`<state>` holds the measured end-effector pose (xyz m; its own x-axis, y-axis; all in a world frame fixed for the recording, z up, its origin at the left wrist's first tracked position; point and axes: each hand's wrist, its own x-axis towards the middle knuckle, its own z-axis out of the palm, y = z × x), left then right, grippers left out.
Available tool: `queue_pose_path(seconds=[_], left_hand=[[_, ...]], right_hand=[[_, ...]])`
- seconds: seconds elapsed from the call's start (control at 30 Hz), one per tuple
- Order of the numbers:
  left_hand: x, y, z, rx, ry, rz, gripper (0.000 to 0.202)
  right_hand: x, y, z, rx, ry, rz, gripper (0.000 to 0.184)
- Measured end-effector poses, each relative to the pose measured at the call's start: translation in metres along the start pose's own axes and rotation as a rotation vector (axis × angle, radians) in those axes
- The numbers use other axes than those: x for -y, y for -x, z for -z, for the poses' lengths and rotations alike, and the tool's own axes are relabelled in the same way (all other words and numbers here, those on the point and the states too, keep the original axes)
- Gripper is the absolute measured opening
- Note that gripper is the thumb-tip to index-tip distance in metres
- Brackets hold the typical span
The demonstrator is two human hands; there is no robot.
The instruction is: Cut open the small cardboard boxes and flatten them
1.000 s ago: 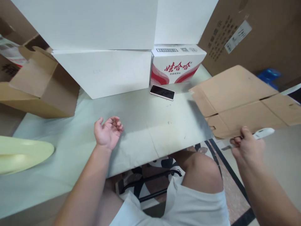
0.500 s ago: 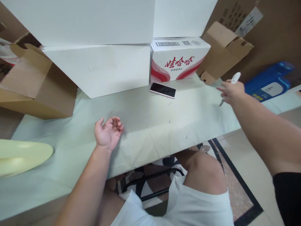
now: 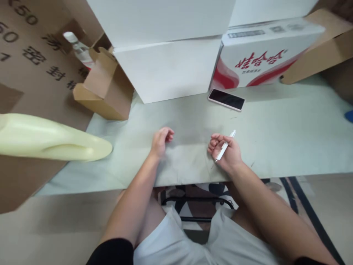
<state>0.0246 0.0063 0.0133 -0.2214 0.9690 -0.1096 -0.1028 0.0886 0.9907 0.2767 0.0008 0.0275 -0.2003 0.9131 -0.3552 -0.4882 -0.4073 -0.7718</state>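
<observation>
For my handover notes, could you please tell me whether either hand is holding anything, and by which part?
The right hand grips a slim white pen-like tool around its middle; the left hand holds nothing.

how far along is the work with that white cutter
Done: the brown box at the left stands open. In hand: the right hand holds the white cutter, resting on the table; the left hand lies empty beside it. Left: the white boxes and red-printed carton look unopened.

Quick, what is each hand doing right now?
Left hand: empty, fingers loosely curled, resting on the table.
Right hand: closed around a white pen-like tool.
</observation>
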Motion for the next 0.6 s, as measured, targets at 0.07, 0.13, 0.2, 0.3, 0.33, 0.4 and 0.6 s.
queue_pose_path(seconds=[0.07, 0.13, 0.2, 0.3, 0.33, 0.4, 0.6], left_hand=[[0.002, 0.002, 0.001, 0.083, -0.127, 0.005, 0.034], [0.002, 0.004, 0.002, 0.087, -0.185, 0.009, 0.031], [0.002, 0.008, 0.004, 0.048, -0.205, 0.005, 0.027], [0.003, 0.011, 0.012, -0.032, -0.230, -0.016, 0.023], [0.003, 0.011, 0.015, -0.074, -0.239, -0.032, 0.021], [-0.004, 0.005, 0.024, -0.184, -0.267, -0.082, 0.016], [-0.075, -0.060, 0.053, -0.657, -0.533, -0.377, 0.025]], right_hand=[[-0.009, -0.006, -0.009, 0.047, 0.017, -0.019, 0.030], [-0.012, -0.012, -0.018, 0.038, 0.014, -0.030, 0.029], [-0.014, -0.017, -0.029, -0.001, 0.033, -0.039, 0.030], [-0.018, -0.022, -0.040, -0.039, 0.084, -0.052, 0.031], [-0.020, -0.023, -0.042, -0.042, 0.091, -0.060, 0.031], [-0.022, -0.025, -0.043, -0.041, 0.088, -0.075, 0.031], [-0.024, -0.028, -0.039, -0.019, 0.098, -0.074, 0.031]])
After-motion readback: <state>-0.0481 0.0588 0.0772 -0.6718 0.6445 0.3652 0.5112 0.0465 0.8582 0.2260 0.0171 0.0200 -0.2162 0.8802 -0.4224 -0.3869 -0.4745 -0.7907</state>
